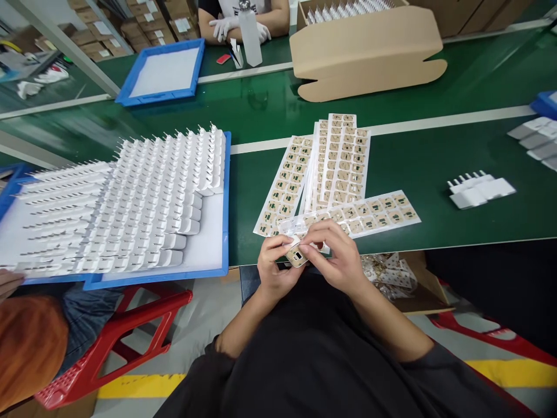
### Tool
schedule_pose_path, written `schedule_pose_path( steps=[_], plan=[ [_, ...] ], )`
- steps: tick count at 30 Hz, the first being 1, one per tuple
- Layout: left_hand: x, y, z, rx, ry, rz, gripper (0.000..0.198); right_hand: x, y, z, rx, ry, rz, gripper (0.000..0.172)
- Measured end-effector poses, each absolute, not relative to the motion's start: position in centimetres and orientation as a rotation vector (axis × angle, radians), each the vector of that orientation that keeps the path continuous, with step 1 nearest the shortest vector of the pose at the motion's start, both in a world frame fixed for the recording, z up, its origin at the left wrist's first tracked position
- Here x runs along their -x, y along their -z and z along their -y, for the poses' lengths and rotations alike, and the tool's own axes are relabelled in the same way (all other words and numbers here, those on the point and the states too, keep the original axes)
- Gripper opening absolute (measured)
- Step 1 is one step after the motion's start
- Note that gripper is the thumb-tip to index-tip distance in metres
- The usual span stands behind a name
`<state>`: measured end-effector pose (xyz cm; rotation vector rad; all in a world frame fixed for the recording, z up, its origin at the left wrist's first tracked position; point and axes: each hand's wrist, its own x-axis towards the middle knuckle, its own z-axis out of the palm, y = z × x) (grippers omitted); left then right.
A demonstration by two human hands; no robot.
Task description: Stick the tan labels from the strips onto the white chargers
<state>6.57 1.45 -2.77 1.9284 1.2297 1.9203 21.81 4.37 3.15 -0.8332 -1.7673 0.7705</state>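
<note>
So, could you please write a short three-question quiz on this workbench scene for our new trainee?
1. Multiple choice: What are the wearer's bare left hand and bare right hand handling together?
a) a red plastic stool
b) a small white block with a tan face
c) a brown cardboard box

2. True or false: The white sheets with rows of small tan pieces lie to the right of the blue-rimmed tray.

3. Fill in the blank: The co-worker across the green work surface wears gloves that are ____ in colour.

Key: 1. b; 2. True; 3. white
</note>
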Motion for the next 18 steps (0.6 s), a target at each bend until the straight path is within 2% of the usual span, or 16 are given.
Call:
schedule_pose_path(
  steps=[3,5,9,12,15,16,18],
  plan=[
    [-6.7,2.9,-1.4,-1.842,-1.862,-1.228,0.043,-22.2,-2.9,-4.0,0.805,-0.545,1.884,0.010],
    [-6.7,3.0,-1.6,-1.725,-1.815,-1.253,0.042,-22.6,-2.2,-3.2,0.736,-0.569,1.964,0.008],
    [-6.2,3.0,-2.4,-1.518,-1.728,-1.328,0.045,-25.1,1.3,-0.8,0.713,-0.995,2.063,0.012],
    [-5.7,3.1,-2.8,-1.483,-1.698,-1.361,0.043,-29.4,6.9,0.6,1.047,-1.343,1.993,0.026],
    [-5.7,3.2,-2.9,-1.486,-1.653,-1.373,0.044,-34.7,13.3,0.9,1.614,-1.127,1.599,0.058],
    [-5.8,3.3,-2.9,-1.489,-1.635,-1.370,0.045,-36.3,15.1,1.0,1.701,-1.046,1.532,0.063],
    [-6.2,3.3,-2.8,-1.496,-1.593,-1.356,0.045,-38.9,17.5,1.0,1.845,-0.850,1.421,0.062]
  ],
)
